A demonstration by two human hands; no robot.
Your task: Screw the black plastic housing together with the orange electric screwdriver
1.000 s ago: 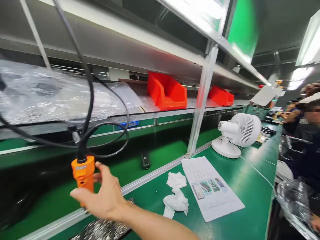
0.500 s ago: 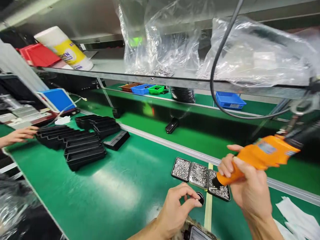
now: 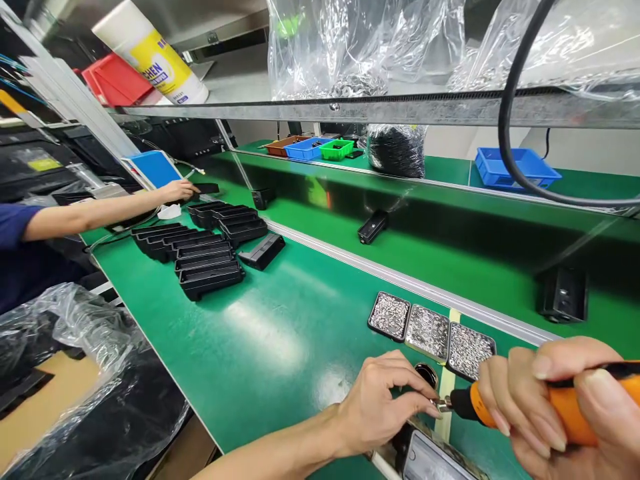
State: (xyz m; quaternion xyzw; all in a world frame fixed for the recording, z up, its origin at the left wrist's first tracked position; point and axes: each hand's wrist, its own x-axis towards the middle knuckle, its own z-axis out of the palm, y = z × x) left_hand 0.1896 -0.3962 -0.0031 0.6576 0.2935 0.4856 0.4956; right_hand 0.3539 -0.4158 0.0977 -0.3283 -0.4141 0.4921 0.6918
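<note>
The right hand [image 3: 555,407] wraps its fingers closed around the orange screwdriver [image 3: 575,410], held level low over the worktop [image 3: 280,333]. The left hand [image 3: 380,407] pinches its fingers at the bit tip, steadying it just beside the screw trays [image 3: 430,331], which sit within easy reach.

Place: a factory assembly line, electronics or small-parts work.
Bench: long green mat [image 3: 280,333] running past several stations, edged by a metal rail [image 3: 400,280].
Shelf: steel rack [image 3: 380,110] overhead, loaded with plastic bags [image 3: 350,47] of parts.
Bins: small blue, green and orange trays [image 3: 313,148] and a blue bin [image 3: 517,167] on the back ledge.
Stock: rows of black plastic housings [image 3: 200,250] laid out on the mat.
Fasteners: three screw trays [image 3: 433,331] side by side.
Tool: orange powered screwdriver [image 3: 560,403] on a hanging cable [image 3: 505,133].
Staff: a co-worker's arm [image 3: 105,210] at the next station.
</note>
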